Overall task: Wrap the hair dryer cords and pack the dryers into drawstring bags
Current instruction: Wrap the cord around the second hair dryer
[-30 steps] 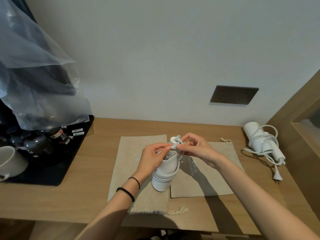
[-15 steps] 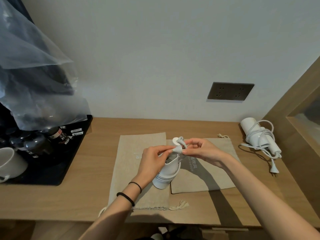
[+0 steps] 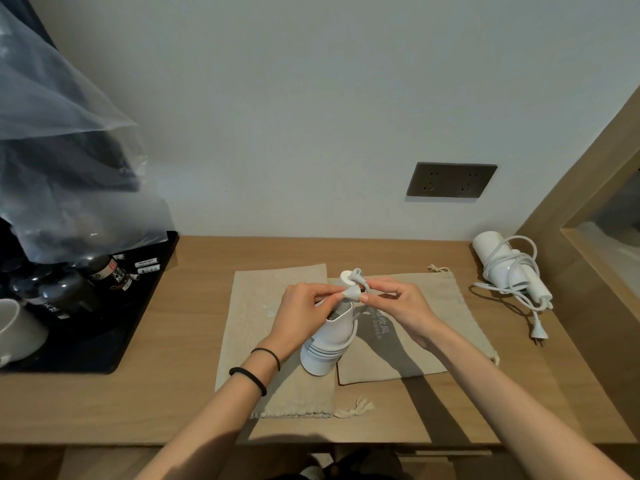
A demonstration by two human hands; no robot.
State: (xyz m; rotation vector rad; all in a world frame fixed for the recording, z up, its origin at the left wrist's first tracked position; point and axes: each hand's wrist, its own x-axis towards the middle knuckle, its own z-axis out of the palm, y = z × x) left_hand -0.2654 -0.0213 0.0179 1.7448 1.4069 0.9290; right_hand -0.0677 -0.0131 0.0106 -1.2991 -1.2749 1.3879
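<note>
The counter [image 3: 166, 393] ends in a front edge close below my wrists, and its back edge meets the wall beyond my fingers [image 3: 329, 292]. Left of them lies a bare strip of wood, then the rim of a black tray [image 3: 145, 317] carrying dark bottles and a white mug [image 3: 17, 327] under a clear plastic bag [image 3: 52, 150]. Right of them the counter runs to a wooden side panel [image 3: 571, 244]. The second dryer [image 3: 498, 265] lies near it, cord looped loosely round it, its plug trailing toward the front edge — well apart from my hands. A wall socket [image 3: 452, 180] sits above and to the right.

Both hands meet over the hair dryer [image 3: 329, 341], which stands wide end down below my fingers, on the right edge of the left bag [image 3: 273, 341] and just beside the right bag [image 3: 436, 327]. Its cord [image 3: 323, 351] lies in neat turns round the body and loops over the top. My left hand [image 3: 304, 306] is curled, thumb and forefinger pinching the grey plug end [image 3: 353, 293]. My right hand [image 3: 405, 303] pinches the same piece from the other side — fingertips of the two hands almost touching.
</note>
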